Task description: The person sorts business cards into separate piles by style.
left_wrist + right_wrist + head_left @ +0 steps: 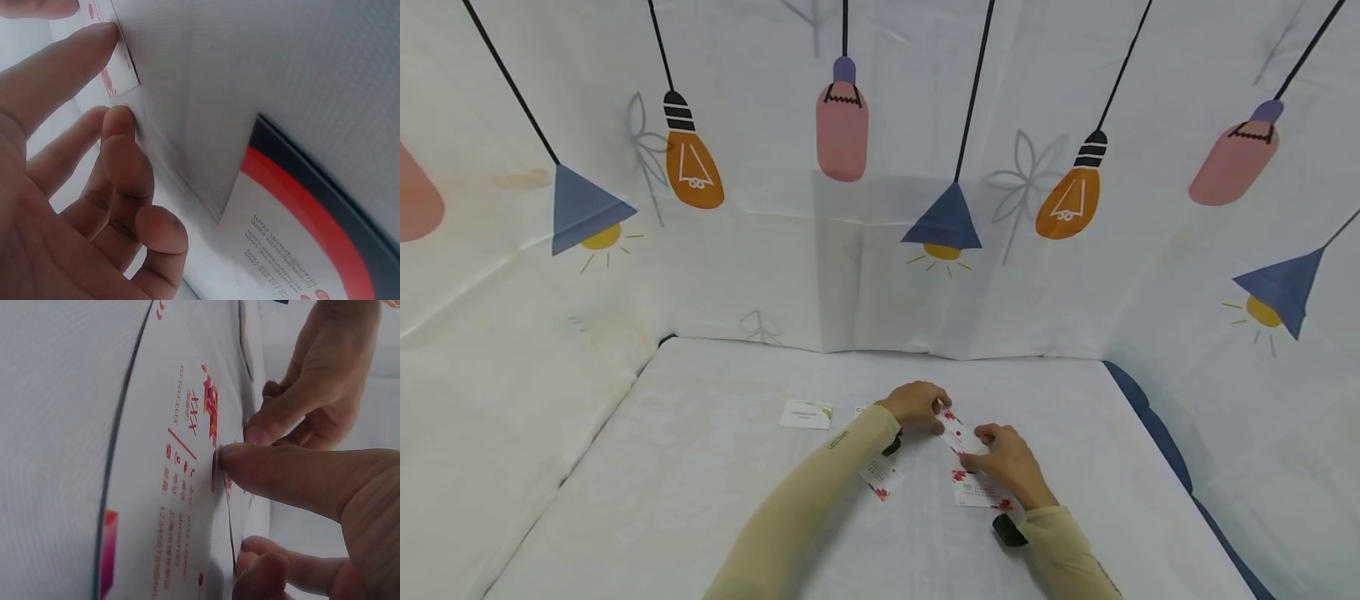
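Note:
A white business card point(957, 433) with red flower prints lies slanted between both hands. My left hand point(916, 406) grips its left end, thumb and a finger at the corners. In the left wrist view, the other fingers curl loosely beside that card point(122, 72). At the opposite end my right hand point(1011, 465) pinches the card between thumb and index finger. Just below, partly under the right hand, is a second flower-printed card point(979, 492). In the right wrist view this nearer card point(156, 469) shows red print, with the right thumb point(281, 475) by its edge.
Under the left forearm lies another flower-printed card point(881, 477). A white card with green and yellow trim point(807, 414) sits further left. The left wrist view shows a card with a black and red border point(281, 237). A printed curtain point(880, 275) closes off the white table's far edge.

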`<state>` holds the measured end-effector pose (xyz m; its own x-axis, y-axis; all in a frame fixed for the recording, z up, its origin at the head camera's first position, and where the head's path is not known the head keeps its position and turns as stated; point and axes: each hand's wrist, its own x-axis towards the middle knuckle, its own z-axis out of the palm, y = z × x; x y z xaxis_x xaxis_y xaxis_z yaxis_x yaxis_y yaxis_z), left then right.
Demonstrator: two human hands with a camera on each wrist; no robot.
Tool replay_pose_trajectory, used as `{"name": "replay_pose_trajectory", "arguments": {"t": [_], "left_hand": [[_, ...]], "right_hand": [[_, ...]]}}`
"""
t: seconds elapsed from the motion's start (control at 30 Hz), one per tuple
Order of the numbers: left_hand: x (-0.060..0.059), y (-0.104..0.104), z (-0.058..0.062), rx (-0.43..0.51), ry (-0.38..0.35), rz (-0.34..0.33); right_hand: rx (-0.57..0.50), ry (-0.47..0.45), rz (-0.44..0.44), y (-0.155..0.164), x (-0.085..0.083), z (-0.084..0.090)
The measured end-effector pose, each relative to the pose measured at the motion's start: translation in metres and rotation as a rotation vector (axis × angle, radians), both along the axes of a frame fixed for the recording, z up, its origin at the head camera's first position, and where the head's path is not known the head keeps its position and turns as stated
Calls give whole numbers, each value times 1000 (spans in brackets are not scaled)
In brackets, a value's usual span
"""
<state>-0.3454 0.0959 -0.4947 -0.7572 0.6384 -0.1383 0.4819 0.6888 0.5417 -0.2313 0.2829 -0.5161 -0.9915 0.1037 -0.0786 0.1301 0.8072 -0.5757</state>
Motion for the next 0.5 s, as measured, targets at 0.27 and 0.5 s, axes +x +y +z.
{"name": "replay_pose_trajectory", "arguments": {"t": [0.27,0.5], "left_hand": [[-2,1,-3,-6,-9,-19],[-1,0,-2,25,-14,-4]], "right_hand": [[4,5,0,-1,1,0],[-22,4,-14,-1,0,0]]}}
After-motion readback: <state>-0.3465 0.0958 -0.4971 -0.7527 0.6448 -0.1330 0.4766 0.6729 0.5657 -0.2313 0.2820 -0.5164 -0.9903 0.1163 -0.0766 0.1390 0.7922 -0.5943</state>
